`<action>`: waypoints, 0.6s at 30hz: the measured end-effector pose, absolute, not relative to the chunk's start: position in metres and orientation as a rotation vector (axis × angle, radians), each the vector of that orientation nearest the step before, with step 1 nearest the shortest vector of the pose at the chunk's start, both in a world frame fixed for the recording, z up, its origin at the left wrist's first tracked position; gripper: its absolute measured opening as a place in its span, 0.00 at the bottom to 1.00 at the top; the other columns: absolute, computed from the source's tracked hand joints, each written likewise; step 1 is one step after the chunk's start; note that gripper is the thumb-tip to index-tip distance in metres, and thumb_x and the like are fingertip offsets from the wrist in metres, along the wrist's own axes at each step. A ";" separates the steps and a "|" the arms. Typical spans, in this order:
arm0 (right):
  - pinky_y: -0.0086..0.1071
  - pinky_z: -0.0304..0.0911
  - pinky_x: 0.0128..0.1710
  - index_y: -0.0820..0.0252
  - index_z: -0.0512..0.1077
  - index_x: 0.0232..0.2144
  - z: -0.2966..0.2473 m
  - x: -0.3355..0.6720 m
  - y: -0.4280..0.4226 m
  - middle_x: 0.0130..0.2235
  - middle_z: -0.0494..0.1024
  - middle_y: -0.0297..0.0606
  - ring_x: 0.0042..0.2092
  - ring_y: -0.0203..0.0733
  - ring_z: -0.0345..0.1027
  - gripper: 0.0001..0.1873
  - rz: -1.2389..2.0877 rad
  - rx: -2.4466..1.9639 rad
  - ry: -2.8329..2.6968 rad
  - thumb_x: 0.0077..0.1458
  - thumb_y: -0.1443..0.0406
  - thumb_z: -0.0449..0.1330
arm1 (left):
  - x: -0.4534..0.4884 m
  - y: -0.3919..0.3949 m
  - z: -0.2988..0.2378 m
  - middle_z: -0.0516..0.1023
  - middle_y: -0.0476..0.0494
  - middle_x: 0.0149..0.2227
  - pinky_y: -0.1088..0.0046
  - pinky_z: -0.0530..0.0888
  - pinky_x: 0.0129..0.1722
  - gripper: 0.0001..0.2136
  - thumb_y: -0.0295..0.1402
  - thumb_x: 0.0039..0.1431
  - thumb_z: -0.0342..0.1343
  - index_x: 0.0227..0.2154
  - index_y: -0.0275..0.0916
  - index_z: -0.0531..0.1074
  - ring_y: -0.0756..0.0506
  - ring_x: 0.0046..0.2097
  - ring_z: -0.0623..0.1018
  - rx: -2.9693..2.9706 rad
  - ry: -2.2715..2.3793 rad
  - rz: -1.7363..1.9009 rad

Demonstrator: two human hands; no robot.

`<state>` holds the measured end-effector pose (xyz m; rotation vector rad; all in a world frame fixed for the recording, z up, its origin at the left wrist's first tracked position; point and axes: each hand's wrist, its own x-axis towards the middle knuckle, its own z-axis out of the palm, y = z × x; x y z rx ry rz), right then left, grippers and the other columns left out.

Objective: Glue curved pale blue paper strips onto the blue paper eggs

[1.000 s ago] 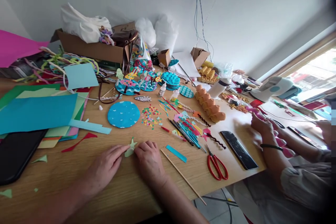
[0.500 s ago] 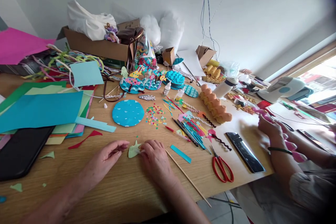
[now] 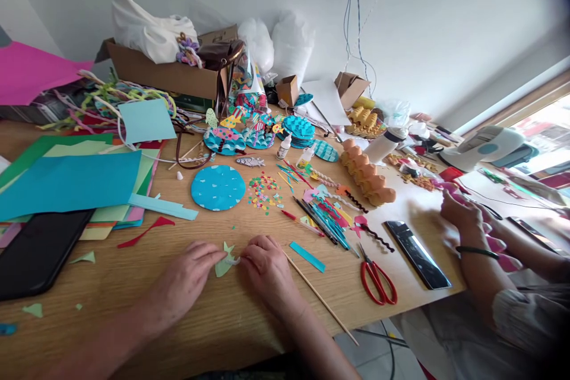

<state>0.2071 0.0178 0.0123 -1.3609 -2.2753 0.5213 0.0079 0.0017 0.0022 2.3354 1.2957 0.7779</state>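
A small pale green paper cutout (image 3: 223,261) lies on the wooden table (image 3: 146,285) near its front edge. My left hand (image 3: 189,276) pinches its left side with fingers curled. On the other side, my right hand (image 3: 267,270) has its fingers closed on the cutout's right edge, where a small white bit shows. A thin wooden stick (image 3: 320,300) lies just right of my right hand, and a blue paper strip (image 3: 307,256) sits beyond it.
Red scissors (image 3: 377,280), a black phone (image 3: 416,254) and a bundle of pens lie to the right. A blue paper disc (image 3: 218,187), confetti, coloured sheets (image 3: 71,184) and a black tablet (image 3: 38,252) surround my hands. Another person's hands (image 3: 463,217) work at the right.
My left hand let go of the cutout for a moment, then returned to pinch it. The cutout shifted slightly between my fingers. The view drifted a little.
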 end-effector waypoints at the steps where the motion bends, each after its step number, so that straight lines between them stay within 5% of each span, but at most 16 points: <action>1: 0.29 0.55 0.37 0.60 0.73 0.26 0.013 0.207 0.017 0.32 0.73 0.35 0.37 0.38 0.63 0.05 0.515 -1.351 -2.270 0.52 0.72 0.59 | 0.010 -0.001 -0.001 0.77 0.44 0.41 0.70 0.72 0.47 0.20 0.21 0.55 0.40 0.44 0.40 0.73 0.46 0.44 0.74 2.453 1.271 0.723; 7: 0.30 0.52 0.36 0.58 0.74 0.28 0.011 0.204 0.009 0.32 0.73 0.33 0.36 0.37 0.61 0.05 0.389 -1.335 -2.344 0.53 0.70 0.60 | 0.016 -0.011 -0.017 0.74 0.45 0.47 0.64 0.69 0.50 0.22 0.19 0.54 0.42 0.50 0.41 0.68 0.43 0.50 0.69 2.768 1.292 0.465; 18: 0.34 0.48 0.35 0.60 0.69 0.27 0.007 0.201 0.005 0.29 0.71 0.32 0.35 0.38 0.58 0.07 -0.019 -1.208 -2.628 0.57 0.67 0.57 | 0.017 -0.009 -0.011 0.75 0.47 0.45 0.62 0.65 0.50 0.17 0.23 0.60 0.41 0.45 0.41 0.71 0.42 0.49 0.67 2.859 1.352 0.542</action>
